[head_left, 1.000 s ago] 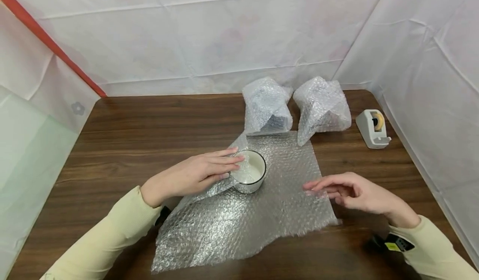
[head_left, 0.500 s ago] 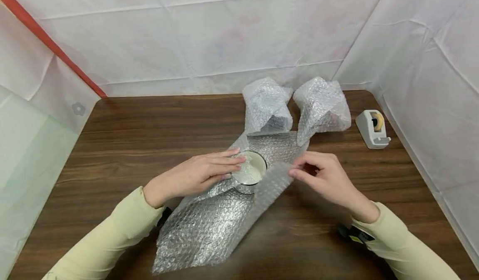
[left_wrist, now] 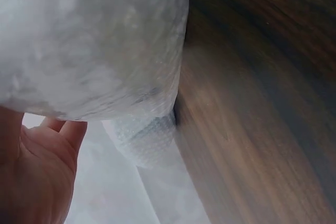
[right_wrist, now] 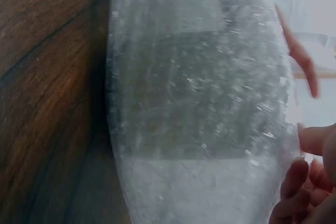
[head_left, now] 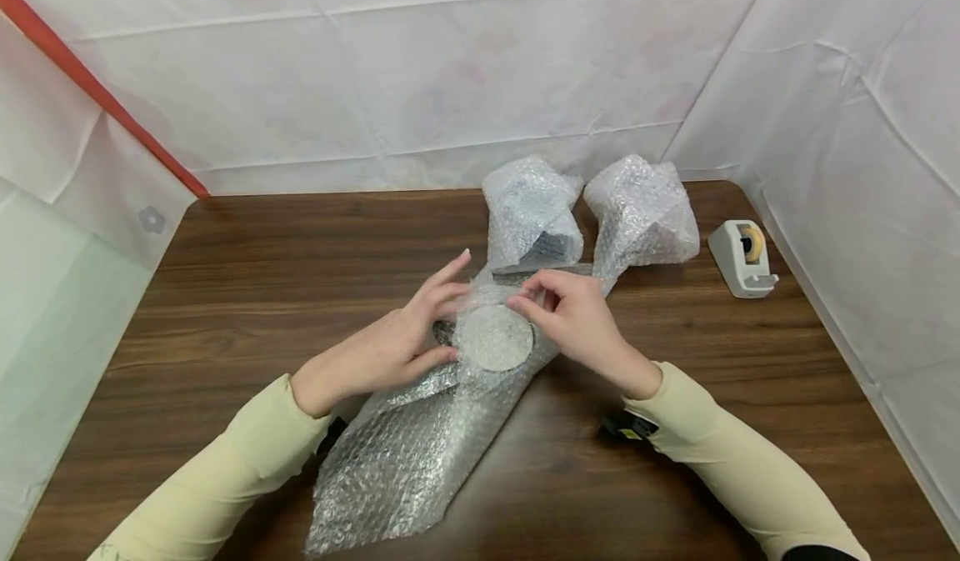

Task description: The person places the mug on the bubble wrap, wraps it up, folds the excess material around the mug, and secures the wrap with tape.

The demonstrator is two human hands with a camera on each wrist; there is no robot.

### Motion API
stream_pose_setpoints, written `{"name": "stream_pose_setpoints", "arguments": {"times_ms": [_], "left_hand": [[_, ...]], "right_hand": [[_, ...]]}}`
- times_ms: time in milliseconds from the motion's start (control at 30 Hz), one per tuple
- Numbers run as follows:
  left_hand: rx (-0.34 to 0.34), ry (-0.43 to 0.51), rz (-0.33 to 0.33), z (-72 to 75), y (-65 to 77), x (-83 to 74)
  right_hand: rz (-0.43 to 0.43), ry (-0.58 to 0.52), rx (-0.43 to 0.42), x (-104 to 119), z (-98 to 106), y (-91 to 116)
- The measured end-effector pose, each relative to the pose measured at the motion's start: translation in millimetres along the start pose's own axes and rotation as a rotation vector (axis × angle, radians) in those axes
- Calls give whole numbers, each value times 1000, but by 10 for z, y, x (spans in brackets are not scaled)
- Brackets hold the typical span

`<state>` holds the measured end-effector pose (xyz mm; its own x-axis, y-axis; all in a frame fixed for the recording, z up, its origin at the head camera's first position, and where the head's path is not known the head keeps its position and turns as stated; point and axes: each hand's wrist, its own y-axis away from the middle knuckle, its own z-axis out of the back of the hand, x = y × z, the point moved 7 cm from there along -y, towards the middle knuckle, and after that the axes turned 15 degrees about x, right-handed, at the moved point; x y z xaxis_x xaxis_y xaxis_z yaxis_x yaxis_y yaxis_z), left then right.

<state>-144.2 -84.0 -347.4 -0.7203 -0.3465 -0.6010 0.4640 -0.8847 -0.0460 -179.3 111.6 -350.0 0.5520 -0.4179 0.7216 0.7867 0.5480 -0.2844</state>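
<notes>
A white mug with a dark rim [head_left: 493, 340] stands on the table under a sheet of bubble wrap [head_left: 420, 461] and shows faintly through it. My right hand [head_left: 577, 315] pinches the sheet's edge between thumb and index finger at the mug's upper right. Left of the mug, my left hand [head_left: 393, 340] has its fingers spread and its thumb by the wrap. In the right wrist view the wrap [right_wrist: 199, 103] lies around the mug's side, with fingertips at its right. The left wrist view shows the wrapped side [left_wrist: 94, 51] above the left fingers.
Behind the mug stand two bubble-wrapped bundles, the left bundle [head_left: 532, 211] and the right bundle [head_left: 648, 211]. A white tape dispenser [head_left: 742, 259] with yellowish tape sits at the right of the wooden table [head_left: 300, 252]. White cloth [head_left: 420, 69] hangs behind.
My right hand has taken the sheet's right edge and drawn it leftward over the mug, covering its opening. My left hand has lifted from the mug's top, and its fingers have spread.
</notes>
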Motion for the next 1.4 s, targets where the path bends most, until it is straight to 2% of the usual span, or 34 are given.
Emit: {"name": "stream_pose_setpoints", "arguments": {"times_ms": [67,233,333,400,500,600,667,733,867,967,1100,1233,1400], "left_hand": [[6,-20,-9,5,-4,-15],[55,-146,-55,-28,-4,-52],[75,-192,-80,-54,-7,-67],[83,-183,-84,-64,-14,-63],[89,-167,-82,-56,-22,-68],[103,-150,-78,-50,-35,-67],[116,-134,-75,-52,-43,-59],[129,-118,-71,-54,-49,-49],[148,-97,-72,-52,-52,-42],[154,-93,-94,-45,-56,-42],[159,-75,-126,-27,-79,-51],[175,-56,-127,-21,-96,-49],[176,-54,-123,-26,-85,-48]], "right_hand": [[-7,54,7,1,-54,-20],[-19,165,15,24,-131,-33],[-45,160,23,7,-127,-19],[-78,131,20,-41,-86,10],[-145,93,2,-179,30,91],[-232,102,-9,-376,178,213],[-303,132,20,-541,246,307],[-376,137,93,-712,270,403],[-488,60,272,-959,227,573],[-549,-46,335,-1049,193,666],[-632,-143,349,-1129,184,734],[-703,-223,327,-1244,212,734],[-725,-364,288,-1344,179,681]]}}
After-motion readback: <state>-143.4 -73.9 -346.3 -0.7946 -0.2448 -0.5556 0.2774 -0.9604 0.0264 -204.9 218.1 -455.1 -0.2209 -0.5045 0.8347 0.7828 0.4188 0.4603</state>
